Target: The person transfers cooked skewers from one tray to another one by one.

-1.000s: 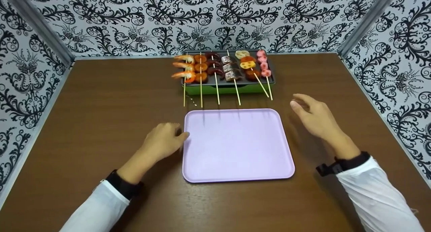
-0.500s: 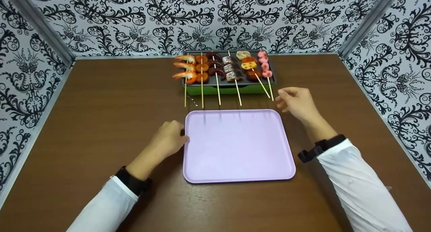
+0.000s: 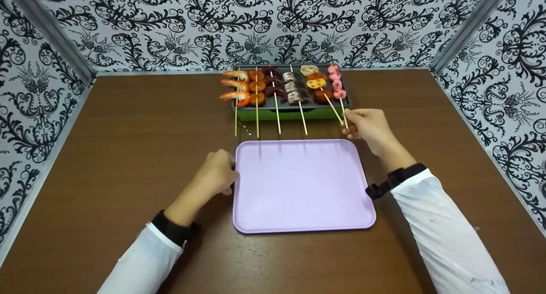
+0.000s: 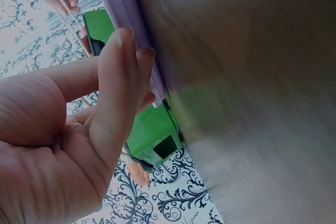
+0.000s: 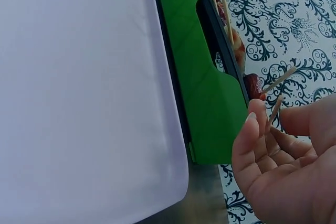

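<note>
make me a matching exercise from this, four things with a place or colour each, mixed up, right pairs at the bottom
1. tray
2. shrimp skewer
3. left hand
4. right hand

A. at the stick of the pink skewer
B. lilac
C. leftmost on the grill
D. at the tray's left edge

1-B, 2-C, 3-D, 4-A

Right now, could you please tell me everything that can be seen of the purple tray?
The purple tray is a shallow, plastic-looking rectangle with rounded corners and a low rim. It lies on the brown table, in front of the green grill, with nothing on it; faint dark streaks mark its far part. The left hand holds its left edge.
</note>
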Tool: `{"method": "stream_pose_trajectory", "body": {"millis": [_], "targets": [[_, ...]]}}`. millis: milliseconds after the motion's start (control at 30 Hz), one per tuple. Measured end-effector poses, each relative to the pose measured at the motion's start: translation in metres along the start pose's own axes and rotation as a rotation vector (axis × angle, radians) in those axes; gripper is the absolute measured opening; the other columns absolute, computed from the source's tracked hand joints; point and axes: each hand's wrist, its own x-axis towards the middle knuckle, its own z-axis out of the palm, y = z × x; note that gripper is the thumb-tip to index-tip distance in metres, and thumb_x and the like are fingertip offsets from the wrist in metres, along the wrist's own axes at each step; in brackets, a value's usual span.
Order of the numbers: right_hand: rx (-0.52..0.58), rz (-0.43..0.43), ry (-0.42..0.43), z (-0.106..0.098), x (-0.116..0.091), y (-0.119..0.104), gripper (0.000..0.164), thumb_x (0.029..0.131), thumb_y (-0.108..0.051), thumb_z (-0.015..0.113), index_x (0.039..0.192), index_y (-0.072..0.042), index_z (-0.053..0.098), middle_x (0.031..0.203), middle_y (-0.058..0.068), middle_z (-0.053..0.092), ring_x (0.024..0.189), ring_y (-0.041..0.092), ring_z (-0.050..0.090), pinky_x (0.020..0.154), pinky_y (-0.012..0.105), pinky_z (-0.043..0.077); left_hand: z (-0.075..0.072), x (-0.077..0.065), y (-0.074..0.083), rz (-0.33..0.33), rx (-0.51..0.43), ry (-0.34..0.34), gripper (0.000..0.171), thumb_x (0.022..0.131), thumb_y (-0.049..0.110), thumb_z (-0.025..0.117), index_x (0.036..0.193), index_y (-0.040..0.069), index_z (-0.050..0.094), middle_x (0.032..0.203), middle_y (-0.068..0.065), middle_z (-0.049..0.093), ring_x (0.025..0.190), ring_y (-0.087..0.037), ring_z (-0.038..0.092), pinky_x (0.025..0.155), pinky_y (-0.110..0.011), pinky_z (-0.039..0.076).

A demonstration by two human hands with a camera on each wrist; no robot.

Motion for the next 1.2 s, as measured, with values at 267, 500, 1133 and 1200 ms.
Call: {"method": "stream_pose_trajectory", "body": {"millis": [267, 500, 1133, 1200], "targets": [[0.114, 0.012, -0.042, 0.004, 0.003, -0.002, 0.042, 0.087, -0.028, 0.061, 0.118, 0.001, 0.058, 0.074, 0.001, 0.061, 0.062, 0.011, 0.059, 0.056, 0.020, 0.052, -0.002, 0.002, -0.003, 0.003, -0.049, -0.029, 0.005, 0.075, -0.003, 0.056, 0.076, -0.001, 0.060, 0.075, -0.020, 0.066, 0.045, -0.020, 0.064, 0.046, -0.030, 0.055], [0.178, 0.016, -0.065, 0.004, 0.005, -0.002, 0.042, 0.087, -0.020, 0.061, 0.121, 0.005, 0.055, 0.075, 0.001, 0.060, 0.061, 0.011, 0.057, 0.055, 0.019, 0.050, -0.001, 0.002, -0.003, 0.037, -0.030, -0.025, 0.009, 0.074, -0.004, 0.055, 0.066, 0.001, 0.055, 0.068, -0.019, 0.064, 0.044, -0.020, 0.064, 0.045, -0.029, 0.055], [0.266, -0.063, -0.084, -0.023, -0.009, -0.005, 0.022, 0.085, -0.014, 0.063, 0.103, -0.001, 0.064, 0.083, 0.004, 0.063, 0.068, 0.011, 0.058, 0.059, 0.020, 0.052, -0.001, 0.004, -0.001, 0.028, -0.048, -0.034, 0.008, 0.074, -0.004, 0.058, 0.067, 0.000, 0.056, 0.077, -0.022, 0.063, 0.047, -0.020, 0.065, 0.047, -0.031, 0.056], [0.292, -0.082, -0.089, -0.028, -0.014, -0.007, 0.020, 0.085, -0.014, 0.064, 0.101, -0.002, 0.065, 0.082, 0.004, 0.063, 0.067, 0.011, 0.059, 0.058, 0.020, 0.051, -0.001, 0.005, -0.001, 0.030, -0.046, -0.038, 0.007, 0.074, -0.004, 0.058, 0.068, -0.001, 0.057, 0.075, -0.020, 0.063, 0.046, -0.020, 0.065, 0.048, -0.031, 0.056]]}}
